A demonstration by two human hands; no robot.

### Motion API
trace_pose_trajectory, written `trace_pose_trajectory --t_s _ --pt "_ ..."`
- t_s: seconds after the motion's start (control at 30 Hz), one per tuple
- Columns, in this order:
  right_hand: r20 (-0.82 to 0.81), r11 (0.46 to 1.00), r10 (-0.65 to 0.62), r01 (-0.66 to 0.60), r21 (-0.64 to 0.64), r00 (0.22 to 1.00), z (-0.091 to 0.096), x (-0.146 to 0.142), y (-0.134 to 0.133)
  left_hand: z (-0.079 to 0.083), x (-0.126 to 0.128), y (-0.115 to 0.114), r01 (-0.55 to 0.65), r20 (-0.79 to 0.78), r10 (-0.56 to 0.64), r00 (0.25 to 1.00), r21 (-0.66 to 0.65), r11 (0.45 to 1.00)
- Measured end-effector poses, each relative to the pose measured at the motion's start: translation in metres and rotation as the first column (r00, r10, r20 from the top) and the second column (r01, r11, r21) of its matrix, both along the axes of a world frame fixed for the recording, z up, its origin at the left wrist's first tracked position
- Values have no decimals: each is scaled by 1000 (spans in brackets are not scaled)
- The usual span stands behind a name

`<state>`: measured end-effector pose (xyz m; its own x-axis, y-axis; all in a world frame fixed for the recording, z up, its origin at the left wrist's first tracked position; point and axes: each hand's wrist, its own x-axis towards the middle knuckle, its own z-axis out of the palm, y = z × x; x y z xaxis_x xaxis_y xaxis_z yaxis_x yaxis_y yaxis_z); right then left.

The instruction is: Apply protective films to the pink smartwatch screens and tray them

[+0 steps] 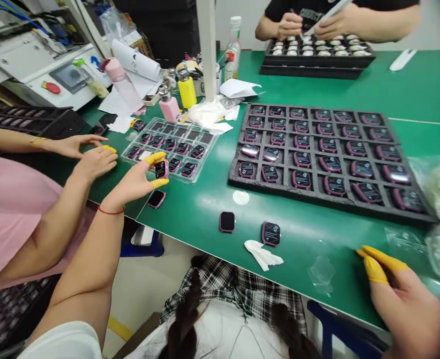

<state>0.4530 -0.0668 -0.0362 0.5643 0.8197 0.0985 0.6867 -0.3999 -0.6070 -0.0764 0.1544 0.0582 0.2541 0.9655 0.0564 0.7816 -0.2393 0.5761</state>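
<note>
My left hand [135, 182], in yellow finger cots, grips a purple-rimmed smartwatch body [162, 169] between thumb and fingers, over the edge of a clear plastic tray [195, 172]. Just below it a dark-screened watch body [156, 199] lies on the green table. Two more, a dark one [227, 222] and one with a printed film [271, 233], lie in front of me beside a crumpled white wipe [263, 255]. Over the table's right side, my right hand [399, 294] has its cot-covered thumb and finger stretched out, with nothing visible in them.
A black foam tray [302, 192] full of watch bodies lies at centre right. A co-worker's hands [93, 157] rest at left; another person's hands [328, 25] work over a black tray at the back. Pink [169, 107] and yellow bottles [186, 89] stand behind the clear tray.
</note>
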Motion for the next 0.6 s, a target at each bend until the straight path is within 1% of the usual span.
trace_pose_trajectory --t_s 0.07,0.17,0.27,0.33,0.43,0.6 --pt "-7 1000 -14 14 -15 1000 5 -5 2 -5 22 2 100 -31 -101 994 -19 995" --pt "-1 1000 20 -20 14 1000 8 -7 2 -15 53 2 237 -70 -241 968 -63 970" --pt "17 994 71 -72 79 997 1 -5 -1 -23 77 -1 337 -98 -348 932 -106 935" --pt "24 988 93 -95 120 995 -5 -3 -1 -24 87 -2 378 -115 -390 914 -117 919" --pt "27 977 126 -129 170 992 -10 -1 -1 -21 92 -3 376 -137 -386 912 -94 922" --pt "85 950 193 -208 235 978 -11 -1 1 -13 96 -5 301 -155 -309 939 -69 951"
